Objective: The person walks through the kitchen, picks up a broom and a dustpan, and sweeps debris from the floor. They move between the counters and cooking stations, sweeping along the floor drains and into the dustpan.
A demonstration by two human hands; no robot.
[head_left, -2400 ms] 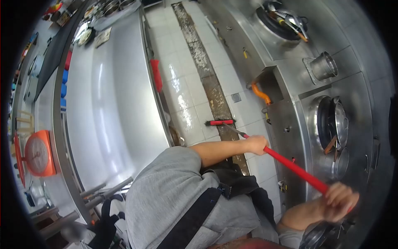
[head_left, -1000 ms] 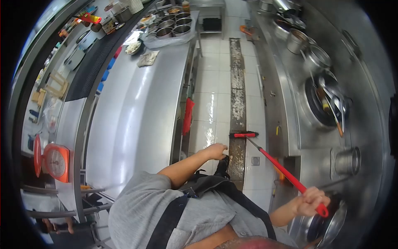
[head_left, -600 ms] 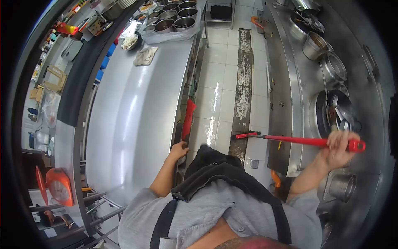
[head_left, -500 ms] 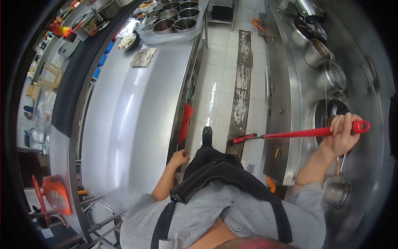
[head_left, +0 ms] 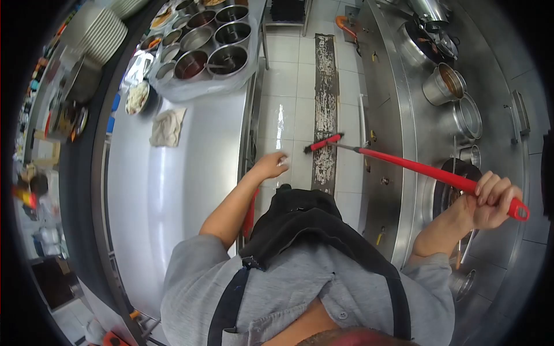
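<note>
My right hand (head_left: 493, 199) is wrapped around the upper handle of a red long-handled floor brush (head_left: 418, 167). The handle slants down to the left. Its narrow red head with a dark edge (head_left: 324, 143) lies over the worn dark strip (head_left: 325, 109) in the tiled floor. My left hand (head_left: 271, 165) hangs over the aisle beside the steel table (head_left: 202, 155); its fingers are loosely bent, with a gap to the thumb, and I see nothing held. Behind my left forearm, a red object (head_left: 250, 216) shows in part at the table's edge.
On the table are a folded cloth (head_left: 168, 127), a bowl of white food (head_left: 138, 98) and several metal pots (head_left: 228, 60) on plastic. To the right runs a steel cooking counter (head_left: 398, 115) with pans and a pot of brown liquid (head_left: 444, 83). An orange pipe (head_left: 346, 27) sticks out near the floor.
The brush head has moved forward along the floor strip and turned at an angle. My right hand is slightly lower and further right. My left hand has swung forward. The view has shifted.
</note>
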